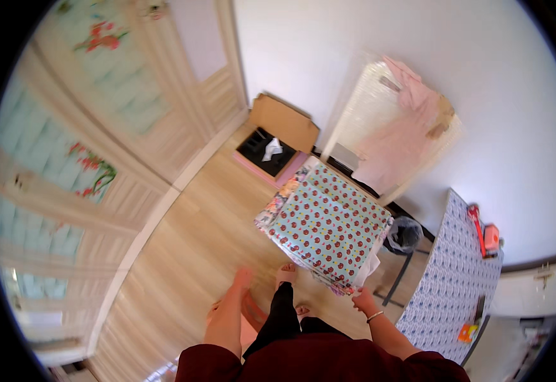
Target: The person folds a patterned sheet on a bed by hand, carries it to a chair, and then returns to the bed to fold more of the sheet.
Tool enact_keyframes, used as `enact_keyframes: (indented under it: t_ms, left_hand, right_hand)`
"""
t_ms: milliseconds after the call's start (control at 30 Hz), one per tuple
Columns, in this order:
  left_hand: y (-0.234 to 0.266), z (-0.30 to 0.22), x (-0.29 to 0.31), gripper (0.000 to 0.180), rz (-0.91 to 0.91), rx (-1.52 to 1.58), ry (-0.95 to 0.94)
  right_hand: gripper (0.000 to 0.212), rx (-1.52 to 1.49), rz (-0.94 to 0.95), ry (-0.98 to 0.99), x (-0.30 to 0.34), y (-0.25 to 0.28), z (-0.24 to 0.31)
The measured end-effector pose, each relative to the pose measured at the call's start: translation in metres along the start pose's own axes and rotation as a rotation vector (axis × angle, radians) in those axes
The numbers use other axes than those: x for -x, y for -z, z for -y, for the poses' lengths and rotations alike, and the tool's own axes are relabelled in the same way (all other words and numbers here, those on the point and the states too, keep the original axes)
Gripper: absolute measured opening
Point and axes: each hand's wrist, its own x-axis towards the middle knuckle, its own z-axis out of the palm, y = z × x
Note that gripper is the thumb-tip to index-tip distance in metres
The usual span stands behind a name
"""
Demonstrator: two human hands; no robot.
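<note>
A stack of folded fabric lies on a chair seat in front of me. Its top is a light blue patterned cloth [329, 223] with red-brown motifs, over a floral cloth [280, 196] that shows at the left edge. My right hand [363, 299], with a bracelet at the wrist, is at the stack's near right corner. Its fingers are closed on the cloth's edge there. My left hand [244, 276] hangs over the floor to the left of my feet, apart from the stack. It is blurred, so its fingers are unclear. Beneath my left arm is a coral-pink object [251, 318], partly hidden.
A pink garment [411, 121] drapes over the plastic-wrapped chair back [354, 105]. An opened cardboard box [284, 118] with a black insert sits by the wall. Right of the stack stand a lined bin [406, 234] and a table with a blue-patterned cover [446, 274]. Panelled doors [131, 114] line the left.
</note>
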Motion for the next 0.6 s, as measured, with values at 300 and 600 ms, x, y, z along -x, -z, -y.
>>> enact_keyframes:
  t_ms: [300,600]
  left_hand:
    - [-0.095,0.106,0.318,0.011,-0.029,0.786,0.866]
    - [-0.169,0.114,0.451,0.016,-0.185,1.043,0.755]
  right_hand:
    - [0.016,0.243,0.438,0.172,0.019,-0.013,-0.020]
    - [0.017,0.652,0.615,0.372,0.069,-0.078,-0.020]
